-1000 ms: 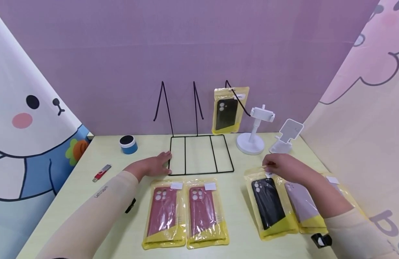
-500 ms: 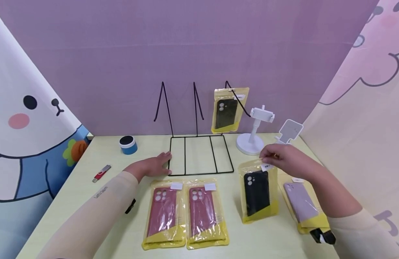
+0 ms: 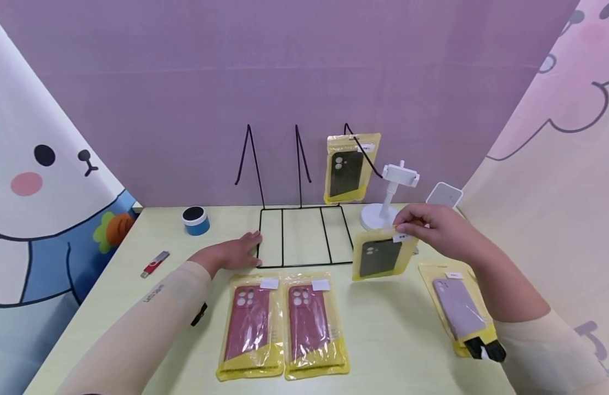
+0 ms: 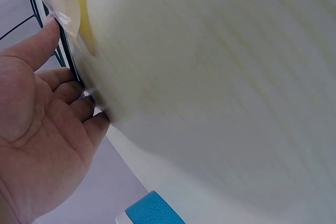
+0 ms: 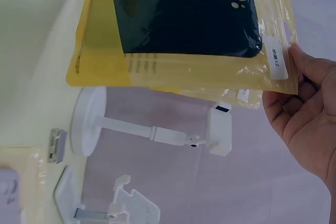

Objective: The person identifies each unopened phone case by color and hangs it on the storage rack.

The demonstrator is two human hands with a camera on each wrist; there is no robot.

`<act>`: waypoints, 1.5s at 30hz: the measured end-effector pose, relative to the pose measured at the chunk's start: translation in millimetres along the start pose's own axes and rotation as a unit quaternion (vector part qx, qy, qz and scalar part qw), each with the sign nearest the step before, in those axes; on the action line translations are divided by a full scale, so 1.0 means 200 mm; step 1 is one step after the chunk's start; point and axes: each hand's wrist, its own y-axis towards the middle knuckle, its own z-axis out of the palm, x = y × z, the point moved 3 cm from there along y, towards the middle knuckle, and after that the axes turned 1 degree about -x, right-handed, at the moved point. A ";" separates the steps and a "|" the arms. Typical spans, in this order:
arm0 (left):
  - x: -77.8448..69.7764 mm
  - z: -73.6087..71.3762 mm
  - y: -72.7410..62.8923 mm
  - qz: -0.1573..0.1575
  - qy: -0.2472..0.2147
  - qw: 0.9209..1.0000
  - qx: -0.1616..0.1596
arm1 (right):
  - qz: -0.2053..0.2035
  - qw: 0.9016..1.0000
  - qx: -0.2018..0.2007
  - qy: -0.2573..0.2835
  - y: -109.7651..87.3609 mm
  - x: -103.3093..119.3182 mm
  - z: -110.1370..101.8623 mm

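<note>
My right hand [image 3: 433,230] pinches the top edge of a yellow zip pouch [image 3: 359,269] holding a black phone case [image 5: 184,19]. The pouch hangs tilted above the table, beside the front right corner of a black wire display rack [image 3: 304,265]. My left hand [image 3: 235,252] rests at the rack base's left side, fingers relaxed, with thumb and fingertips touching the wire in the left wrist view. Another pouch with a black phone case [image 3: 346,173] hangs on the rack's right hook. Its middle and left hooks carry nothing.
Two pouches with dark pink cases [image 3: 252,318] lie in front of the rack. A pouch with a lilac case [image 3: 457,307] lies right. Behind my right hand stand a white phone holder [image 3: 390,192] and a folding stand [image 3: 444,195]. A blue jar [image 3: 196,220] and red USB stick [image 3: 155,264] sit left.
My right hand has lifted the pouch with the black case off the table and carried it left and toward the rack, uncovering the lilac case's pouch. The left hand stays in place.
</note>
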 end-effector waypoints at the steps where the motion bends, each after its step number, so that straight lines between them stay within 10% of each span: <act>1: 0.00 0.00 0.00 0.000 -0.001 1.000 0.001 | -0.001 1.000 -0.007 -0.004 0.01 0.01 -0.01; 21: 0.01 0.00 0.00 0.004 -0.007 1.000 -0.001 | 0.046 0.993 -0.110 0.003 0.24 0.09 -0.18; 45: 0.01 0.00 0.00 -0.001 -0.009 1.000 0.000 | 0.064 0.994 -0.058 -0.065 0.50 0.03 -0.20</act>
